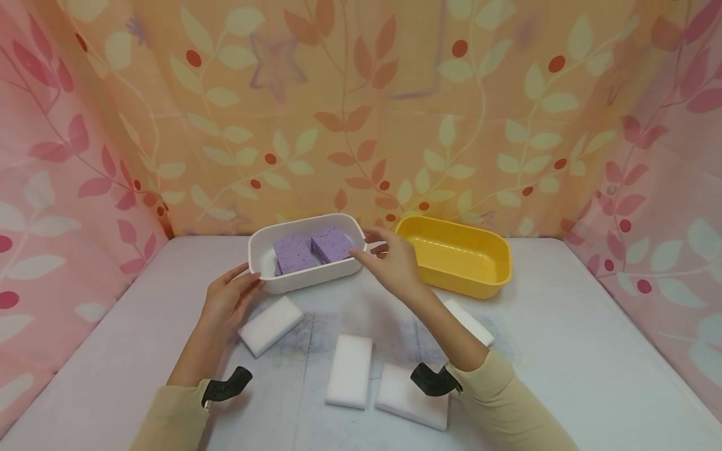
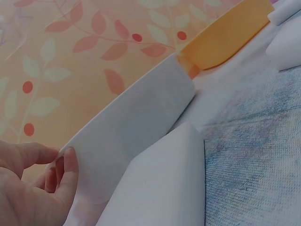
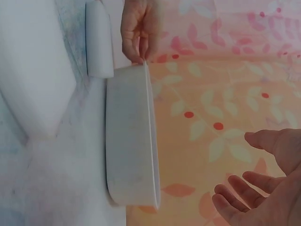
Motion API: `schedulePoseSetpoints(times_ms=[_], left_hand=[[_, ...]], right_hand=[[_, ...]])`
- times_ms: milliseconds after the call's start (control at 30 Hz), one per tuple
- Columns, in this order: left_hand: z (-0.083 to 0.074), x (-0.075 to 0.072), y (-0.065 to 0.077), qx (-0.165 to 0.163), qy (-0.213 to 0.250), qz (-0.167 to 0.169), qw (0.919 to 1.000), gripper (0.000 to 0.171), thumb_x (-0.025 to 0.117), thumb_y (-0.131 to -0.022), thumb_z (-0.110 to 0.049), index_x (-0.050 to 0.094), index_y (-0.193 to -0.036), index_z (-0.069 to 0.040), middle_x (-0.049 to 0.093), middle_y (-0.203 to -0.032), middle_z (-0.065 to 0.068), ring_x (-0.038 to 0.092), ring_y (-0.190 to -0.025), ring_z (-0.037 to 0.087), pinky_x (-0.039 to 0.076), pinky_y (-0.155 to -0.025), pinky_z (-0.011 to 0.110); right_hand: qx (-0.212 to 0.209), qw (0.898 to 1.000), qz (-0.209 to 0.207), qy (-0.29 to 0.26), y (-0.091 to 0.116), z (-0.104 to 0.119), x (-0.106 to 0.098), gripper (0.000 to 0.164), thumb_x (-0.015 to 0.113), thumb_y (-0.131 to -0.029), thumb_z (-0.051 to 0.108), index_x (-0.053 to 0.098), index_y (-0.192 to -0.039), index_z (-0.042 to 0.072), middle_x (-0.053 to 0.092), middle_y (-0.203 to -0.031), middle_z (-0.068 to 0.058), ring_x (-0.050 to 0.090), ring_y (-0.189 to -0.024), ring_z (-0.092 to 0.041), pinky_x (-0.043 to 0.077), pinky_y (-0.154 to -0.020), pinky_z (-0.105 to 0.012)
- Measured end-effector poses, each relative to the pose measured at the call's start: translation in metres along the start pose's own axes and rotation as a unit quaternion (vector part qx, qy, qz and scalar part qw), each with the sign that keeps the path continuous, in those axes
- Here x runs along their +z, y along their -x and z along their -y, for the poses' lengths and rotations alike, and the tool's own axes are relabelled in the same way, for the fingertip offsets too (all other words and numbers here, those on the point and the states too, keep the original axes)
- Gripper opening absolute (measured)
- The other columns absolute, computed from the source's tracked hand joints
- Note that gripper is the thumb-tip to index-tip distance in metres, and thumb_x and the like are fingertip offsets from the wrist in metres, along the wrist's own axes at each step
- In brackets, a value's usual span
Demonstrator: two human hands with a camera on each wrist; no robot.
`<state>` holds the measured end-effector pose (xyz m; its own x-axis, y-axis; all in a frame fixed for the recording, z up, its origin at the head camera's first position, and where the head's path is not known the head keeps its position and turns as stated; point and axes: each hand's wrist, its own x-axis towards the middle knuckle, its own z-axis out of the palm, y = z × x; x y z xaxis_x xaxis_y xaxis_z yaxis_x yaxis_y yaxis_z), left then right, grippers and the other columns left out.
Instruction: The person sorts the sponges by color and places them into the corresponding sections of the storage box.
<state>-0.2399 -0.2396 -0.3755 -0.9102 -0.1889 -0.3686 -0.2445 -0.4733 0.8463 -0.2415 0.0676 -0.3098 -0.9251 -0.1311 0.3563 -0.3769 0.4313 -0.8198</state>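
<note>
A white plastic tub point(image 1: 316, 277) stands at the back of the table with purple speckled sponges point(image 1: 296, 253) lying inside. My left hand point(image 1: 227, 299) pinches the rim at its left end; in the left wrist view, the thumb and fingers of that hand point(image 2: 42, 183) meet over the edge. By the tub's right end is my right hand point(image 1: 395, 263). The right wrist view shows this hand point(image 3: 265, 188) with fingers spread and nothing between them, apart from the tub wall point(image 3: 129, 141). A white foam block point(image 1: 272, 326) lies just in front of the tub, near my left hand.
To the right of the white tub stands a yellow tub point(image 1: 457, 285), with no contents visible. More white foam blocks point(image 1: 350, 371) lie toward the front, one partly behind my right forearm. Patterned curtains point(image 1: 350, 113) enclose the table's back and sides.
</note>
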Motion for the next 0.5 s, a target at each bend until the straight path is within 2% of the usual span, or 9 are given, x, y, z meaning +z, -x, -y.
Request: schedulePoseSetpoints(times_ms=[200,367,500], left_hand=[[0.001,-0.001,-0.002,-0.008,0.002,-0.005,1.0000,0.074,0.061,-0.103,0.005,0.027,-0.168,-0.009,0.040,-0.155,0.013,0.071,-0.084,0.007,0.060,-0.089,0.022],[0.001,-0.001,-0.003,-0.006,0.003,-0.007,1.0000,0.074,0.061,-0.102,0.006,0.028,-0.167,-0.009,0.040,-0.154,0.013,0.071,-0.085,0.007,0.060,-0.090,0.022],[0.002,-0.001,-0.002,0.001,0.002,-0.005,1.0000,0.072,0.060,-0.102,0.006,0.029,-0.167,-0.007,0.046,-0.146,0.012,0.072,-0.088,0.007,0.060,-0.088,0.021]], right_hand=[[0.021,1.000,-0.015,0.001,0.010,-0.006,-0.028,0.048,0.081,-0.093,0.014,0.068,-0.137,0.001,0.073,-0.121,-0.021,0.071,-0.103,-0.038,0.058,-0.100,-0.053],[0.030,0.999,-0.022,0.013,0.019,-0.013,-0.049,0.046,0.080,-0.095,0.016,0.067,-0.136,-0.002,0.071,-0.121,-0.025,0.071,-0.105,-0.038,0.059,-0.099,-0.050],[0.045,0.998,-0.027,0.029,0.026,-0.019,-0.064,0.048,0.079,-0.096,0.018,0.066,-0.137,-0.002,0.071,-0.123,-0.025,0.071,-0.104,-0.038,0.059,-0.099,-0.050]])
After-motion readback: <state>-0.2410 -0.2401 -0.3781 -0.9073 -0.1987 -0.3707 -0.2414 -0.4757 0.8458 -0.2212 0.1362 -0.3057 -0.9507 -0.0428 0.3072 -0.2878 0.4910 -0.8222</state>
